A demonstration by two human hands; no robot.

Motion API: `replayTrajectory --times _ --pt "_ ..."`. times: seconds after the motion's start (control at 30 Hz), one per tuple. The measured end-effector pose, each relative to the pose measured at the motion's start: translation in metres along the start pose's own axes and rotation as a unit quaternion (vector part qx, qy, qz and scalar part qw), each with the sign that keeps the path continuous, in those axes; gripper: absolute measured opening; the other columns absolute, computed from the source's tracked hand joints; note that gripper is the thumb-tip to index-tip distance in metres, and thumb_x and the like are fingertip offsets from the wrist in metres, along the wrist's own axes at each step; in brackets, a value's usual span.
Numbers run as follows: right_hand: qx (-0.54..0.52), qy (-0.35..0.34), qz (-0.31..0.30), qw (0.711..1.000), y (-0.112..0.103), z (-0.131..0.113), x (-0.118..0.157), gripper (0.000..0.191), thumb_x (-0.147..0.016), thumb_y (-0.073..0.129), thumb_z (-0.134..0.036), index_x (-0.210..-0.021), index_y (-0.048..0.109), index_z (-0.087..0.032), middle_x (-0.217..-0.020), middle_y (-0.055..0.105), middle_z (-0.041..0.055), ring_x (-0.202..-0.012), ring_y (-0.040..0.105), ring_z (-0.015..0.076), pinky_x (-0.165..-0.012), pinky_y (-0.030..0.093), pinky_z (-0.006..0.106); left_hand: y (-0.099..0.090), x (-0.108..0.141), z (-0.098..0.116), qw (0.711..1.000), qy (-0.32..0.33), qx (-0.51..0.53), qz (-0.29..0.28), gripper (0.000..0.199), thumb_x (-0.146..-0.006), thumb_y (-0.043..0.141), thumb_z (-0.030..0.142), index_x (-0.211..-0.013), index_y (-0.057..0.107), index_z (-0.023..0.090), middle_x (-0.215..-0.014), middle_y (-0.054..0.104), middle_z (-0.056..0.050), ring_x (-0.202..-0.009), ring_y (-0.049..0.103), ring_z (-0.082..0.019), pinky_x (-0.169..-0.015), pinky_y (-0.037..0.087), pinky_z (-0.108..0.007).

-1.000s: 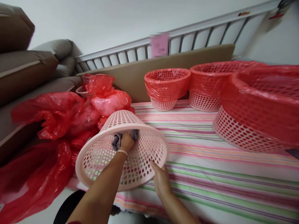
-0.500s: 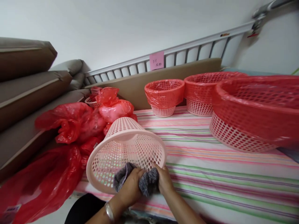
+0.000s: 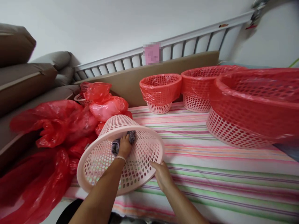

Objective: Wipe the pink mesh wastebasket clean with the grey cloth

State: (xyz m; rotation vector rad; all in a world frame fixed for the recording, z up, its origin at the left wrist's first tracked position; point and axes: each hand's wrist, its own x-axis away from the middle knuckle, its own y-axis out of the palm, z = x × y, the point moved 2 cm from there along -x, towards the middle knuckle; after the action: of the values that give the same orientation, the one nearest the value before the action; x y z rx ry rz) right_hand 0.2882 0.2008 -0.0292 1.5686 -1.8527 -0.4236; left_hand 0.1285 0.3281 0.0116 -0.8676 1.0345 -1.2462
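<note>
A pink perforated basket lies on its side on the striped cloth, its mouth facing me. My left hand is inside it, closed on a dark grey cloth that bulges out on both sides of the fingers and lies against the inner wall. At the right side of the rim, my right hand grips the basket, thumb over the inner edge; its other fingers are mostly hidden behind the rim.
Three pink baskets lined with red plastic, one of them small, stand at the back and right. Red plastic bags pile up at the left beside stacked grey-brown cushions. A radiator runs behind.
My left hand has moved forward into the basket with the grey cloth. My right hand stays at the rim, no longer beside the cloth. The view has shifted slightly.
</note>
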Motion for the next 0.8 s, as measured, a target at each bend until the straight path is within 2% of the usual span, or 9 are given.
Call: replayTrajectory --times 0.07,0.17,0.27,0.37,0.47,0.57,0.63,0.7,0.8 --pt "-0.012 0.011 0.014 1.000 0.000 0.001 0.001 0.038 -0.053 0.068 -0.020 -0.090 0.067 -0.015 -0.084 0.071 0.0078 -0.075 0.065 0.0255 -0.070 0.050 0.038 0.006 0.000 -0.003 1.000 0.011 0.008 -0.011 0.033 -0.086 0.051 0.021 -0.118 0.051 0.015 -0.119 0.057 -0.010 -0.110 0.052 -0.023 -0.096 0.038 -0.046" --pt "-0.007 0.020 0.030 0.999 0.000 0.001 0.002 0.036 -0.052 0.068 -0.020 -0.089 0.066 -0.015 -0.079 0.071 0.0074 -0.070 0.064 0.0248 -0.066 0.050 0.037 0.004 0.013 -0.003 0.999 0.033 0.025 -0.030 0.031 -0.083 0.048 0.011 -0.113 0.055 0.016 -0.110 0.062 -0.010 -0.106 0.055 -0.022 -0.093 0.040 -0.038" --pt "-0.007 0.018 0.037 0.999 0.000 0.004 0.002 0.038 -0.052 0.069 -0.020 -0.089 0.066 -0.015 -0.076 0.071 0.0067 -0.068 0.064 0.0247 -0.064 0.050 0.036 0.000 0.048 0.005 0.996 0.061 0.036 -0.048 0.040 -0.074 0.045 0.001 -0.109 0.057 0.015 -0.107 0.063 -0.010 -0.104 0.055 -0.022 -0.092 0.040 -0.034" --pt "-0.019 -0.004 0.037 0.999 0.000 0.006 0.002 0.040 -0.052 0.067 -0.019 -0.092 0.066 -0.015 -0.079 0.071 0.0058 -0.073 0.064 0.0247 -0.066 0.049 0.035 -0.006 0.096 0.020 0.991 0.108 0.047 -0.068 0.044 -0.067 0.049 0.002 -0.108 0.058 0.016 -0.108 0.062 -0.009 -0.104 0.053 -0.021 -0.092 0.039 -0.032" --pt "-0.029 -0.043 0.031 0.998 0.001 0.006 0.003 0.038 -0.052 0.064 -0.016 -0.090 0.067 -0.016 -0.085 0.071 0.0047 -0.080 0.064 0.0233 -0.073 0.048 0.032 -0.015 0.136 0.032 0.978 0.168 0.071 -0.097 0.035 -0.065 0.058 0.011 -0.099 0.061 0.018 -0.102 0.062 -0.007 -0.098 0.053 -0.023 -0.087 0.042 -0.033" --pt "-0.019 -0.058 0.032 0.998 0.000 0.005 0.005 0.033 -0.053 0.066 -0.019 -0.086 0.067 -0.016 -0.081 0.071 0.0038 -0.077 0.064 0.0222 -0.073 0.048 0.032 -0.027 0.158 0.039 0.963 0.216 0.098 -0.130 0.034 -0.065 0.054 0.008 -0.096 0.063 0.021 -0.099 0.063 -0.005 -0.094 0.053 -0.022 -0.084 0.042 -0.032" --pt "-0.005 -0.049 0.043 0.998 -0.001 0.004 0.007 0.032 -0.053 0.069 -0.021 -0.084 0.067 -0.015 -0.079 0.071 0.0040 -0.076 0.064 0.0225 -0.072 0.048 0.032 -0.036 0.161 0.042 0.953 0.243 0.098 -0.154 0.035 -0.065 0.052 0.006 -0.094 0.064 0.023 -0.096 0.064 -0.003 -0.092 0.055 -0.020 -0.082 0.042 -0.030" --pt "-0.002 -0.037 0.053 0.998 -0.001 0.004 0.007 0.033 -0.052 0.070 -0.021 -0.083 0.067 -0.015 -0.079 0.071 0.0047 -0.077 0.064 0.0238 -0.072 0.049 0.033 -0.044 0.153 0.042 0.950 0.251 0.075 -0.170 0.029 -0.065 0.056 0.009 -0.086 0.066 0.026 -0.089 0.066 0.000 -0.086 0.057 -0.019 -0.078 0.043 -0.027" --pt "-0.018 -0.028 0.036 0.999 0.001 0.006 0.009 0.036 -0.051 0.070 -0.021 -0.086 0.067 -0.015 -0.082 0.071 0.0060 -0.080 0.065 0.0253 -0.072 0.049 0.035 -0.054 0.114 0.038 0.974 0.190 0.025 -0.123 0.024 -0.064 0.062 0.015 -0.084 0.068 0.025 -0.086 0.067 -0.002 -0.084 0.059 -0.022 -0.077 0.044 -0.030"
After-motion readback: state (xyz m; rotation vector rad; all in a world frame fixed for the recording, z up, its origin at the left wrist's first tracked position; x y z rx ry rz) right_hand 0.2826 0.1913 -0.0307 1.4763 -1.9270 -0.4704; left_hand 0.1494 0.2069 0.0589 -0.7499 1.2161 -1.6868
